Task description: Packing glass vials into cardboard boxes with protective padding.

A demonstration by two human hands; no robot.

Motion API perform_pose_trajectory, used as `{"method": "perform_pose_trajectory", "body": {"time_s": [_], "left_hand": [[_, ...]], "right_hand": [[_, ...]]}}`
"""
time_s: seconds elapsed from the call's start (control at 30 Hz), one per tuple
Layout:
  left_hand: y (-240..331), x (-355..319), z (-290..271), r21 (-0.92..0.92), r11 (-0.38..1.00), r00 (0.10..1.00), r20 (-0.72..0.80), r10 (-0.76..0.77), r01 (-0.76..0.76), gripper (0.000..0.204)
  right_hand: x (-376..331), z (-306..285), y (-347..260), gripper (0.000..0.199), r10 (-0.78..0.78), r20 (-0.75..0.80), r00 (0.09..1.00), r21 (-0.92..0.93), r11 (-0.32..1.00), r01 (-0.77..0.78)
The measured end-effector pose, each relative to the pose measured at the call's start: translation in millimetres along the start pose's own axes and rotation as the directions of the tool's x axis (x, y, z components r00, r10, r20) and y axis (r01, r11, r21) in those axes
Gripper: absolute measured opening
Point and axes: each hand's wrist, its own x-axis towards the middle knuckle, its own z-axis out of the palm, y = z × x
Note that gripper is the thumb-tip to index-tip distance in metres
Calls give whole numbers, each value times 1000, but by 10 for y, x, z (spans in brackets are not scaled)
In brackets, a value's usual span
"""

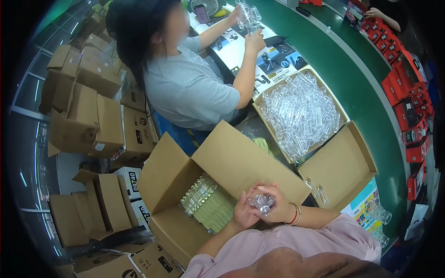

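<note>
From my remote seat, I see the clear tubes (262, 204) bunched between both palms: the left hand (242, 213) part-curled against them, the right hand (276, 204) curled around. Left of the hands gapes a carton (167, 229). Uneven squeezing could make one slip out.

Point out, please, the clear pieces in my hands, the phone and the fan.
Clear pieces (262, 200): head view, on a rounded end.
Phone (201, 14): head view, on its screen.
Fan (205, 6): head view, on its grille.
</note>
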Motion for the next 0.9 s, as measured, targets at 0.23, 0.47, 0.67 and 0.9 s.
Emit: {"method": "perform_pose_trajectory", "body": {"time_s": [0.23, 0.47, 0.67, 0.9], "left_hand": [[27, 28, 4, 309, 948, 977, -213, -13, 80, 67], [18, 242, 61, 386, 922, 999, -52, -12, 31, 62], [11, 261, 77, 424, 906, 998, -67, 5, 24, 63], [13, 285, 48, 406, 913, 997, -83, -12, 45, 61]], "right_hand": [[83, -106, -62, 55, 423, -104, 900, 170, 900, -403], [528, -883, -153, 54, 584, -365, 725, 564, 758, -327], [745, -1889, 187, 54, 380, -690, 616, 262, 924, -277], [1042, -1700, 540, 64, 412, -543, 732, 157, 906, -393]]}}
